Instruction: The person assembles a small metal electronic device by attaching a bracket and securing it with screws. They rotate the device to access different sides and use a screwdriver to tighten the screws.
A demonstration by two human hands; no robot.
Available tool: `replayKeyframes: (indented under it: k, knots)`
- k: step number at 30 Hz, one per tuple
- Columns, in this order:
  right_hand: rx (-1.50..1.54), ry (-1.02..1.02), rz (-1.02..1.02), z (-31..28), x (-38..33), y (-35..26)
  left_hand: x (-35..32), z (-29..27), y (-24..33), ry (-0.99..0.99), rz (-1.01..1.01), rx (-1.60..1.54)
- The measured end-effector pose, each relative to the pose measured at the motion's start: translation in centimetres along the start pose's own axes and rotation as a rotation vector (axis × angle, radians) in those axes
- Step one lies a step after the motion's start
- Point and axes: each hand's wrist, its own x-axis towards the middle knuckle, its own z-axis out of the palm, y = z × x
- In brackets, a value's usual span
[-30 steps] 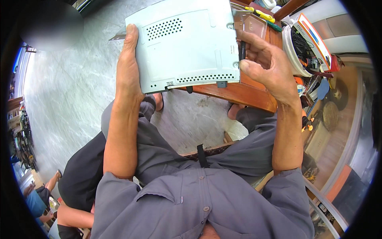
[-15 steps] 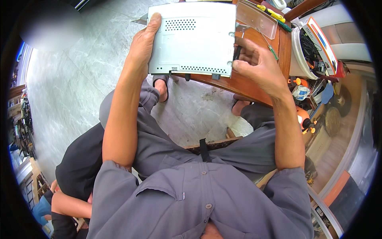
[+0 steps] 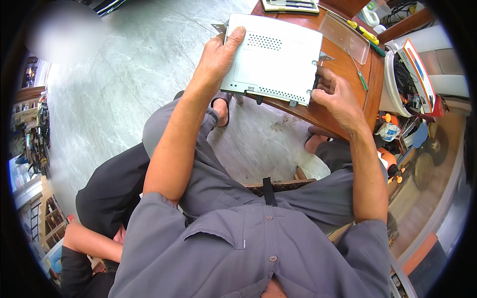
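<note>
A flat, silvery-white metal electronics unit (image 3: 273, 62) with two patches of vent holes is held up over the near left part of the wooden table. My left hand (image 3: 218, 57) is closed on its left edge, thumb on the top face and the other fingers hidden underneath. Small metal tabs stick out on both sides, and dark fittings line the near edge. At the unit's right edge, my right hand (image 3: 338, 97) has its fingers curled together against a small black piece (image 3: 316, 81). What that piece is I cannot make out.
On the wooden table (image 3: 370, 102) lie a clear plastic tray (image 3: 343, 37), yellow-handled tools (image 3: 365, 32) and a green-handled screwdriver (image 3: 362, 80). A white bucket (image 3: 392, 84) of cables stands right of it. Another person's arm (image 3: 92, 243) shows at lower left.
The view has shifted, so the whole scene sits farther right and lower. My right fingers have curled in closer at the unit's right edge. My left hand keeps its grip.
</note>
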Motion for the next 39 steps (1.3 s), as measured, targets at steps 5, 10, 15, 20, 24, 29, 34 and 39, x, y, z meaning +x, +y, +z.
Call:
replayKeyframes:
  k: [5,10,15,20,24,29,34,39]
  knots:
    - [-0.071,0.016,-0.003,-0.3,0.3,0.3,0.0,0.3,0.2,-0.026,0.03,-0.002]
    - [-0.088,0.036,-0.038,-0.3,0.4,0.7,1.0,0.3,0.0,0.039,0.111,0.303]
    - [-0.147,0.037,-0.043,-0.2,0.8,1.2,1.1,0.6,-0.2,0.131,0.165,0.584]
    - [-0.132,0.079,-0.053,0.0,0.5,1.2,1.3,0.1,0.0,0.135,0.217,0.744]
    - [-0.214,0.09,-0.11,-0.4,0.5,1.4,0.2,0.6,0.6,0.154,0.246,0.805]
    - [-0.235,0.145,-0.237,-1.0,0.7,0.9,-2.1,1.9,0.0,0.306,0.647,0.884]
    - [-0.19,0.198,-0.132,-2.4,-0.3,-0.6,-6.9,5.3,2.0,0.107,0.851,0.689]
    - [-0.106,0.183,-0.04,-3.6,-2.2,-1.2,-10.8,7.3,0.5,-0.277,0.196,0.078]
